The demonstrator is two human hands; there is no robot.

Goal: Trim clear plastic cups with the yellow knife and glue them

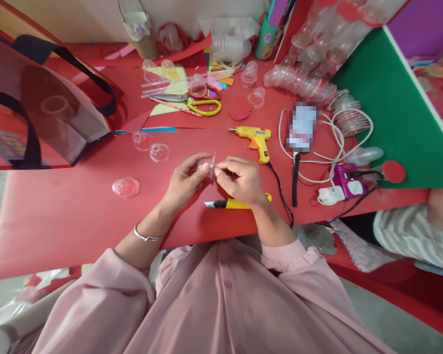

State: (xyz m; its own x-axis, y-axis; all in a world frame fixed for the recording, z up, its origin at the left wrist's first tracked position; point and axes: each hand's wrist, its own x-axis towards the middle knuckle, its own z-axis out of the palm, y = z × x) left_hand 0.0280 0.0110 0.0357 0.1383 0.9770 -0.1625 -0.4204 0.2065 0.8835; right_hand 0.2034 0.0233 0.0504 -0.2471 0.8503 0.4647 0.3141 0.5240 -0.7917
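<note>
My left hand [186, 181] grips a small clear plastic dome lid [205, 161], held edge-on above the red table. Pinched together, the fingers of my right hand [242, 179] touch the lid's flat side; whether a small piece is between them I cannot make out. Under my right wrist lies a yellow utility knife [236, 203] with its blade out to the left. A yellow glue gun [254, 139] rests just beyond that hand. Left of my hands are more clear dome lids: one alone [126, 187] and a pair, with the nearer lid [159, 152] beside the farther one [141, 140].
Scissors [203, 105], paper scraps and clear straws lie farther back. To the right are a phone [302, 127], a looped white cable, a purple power strip [349, 181] and stacked cups [302, 83]. A large bag [47, 108] stands left. Another person's sleeve [409, 231] shows at right.
</note>
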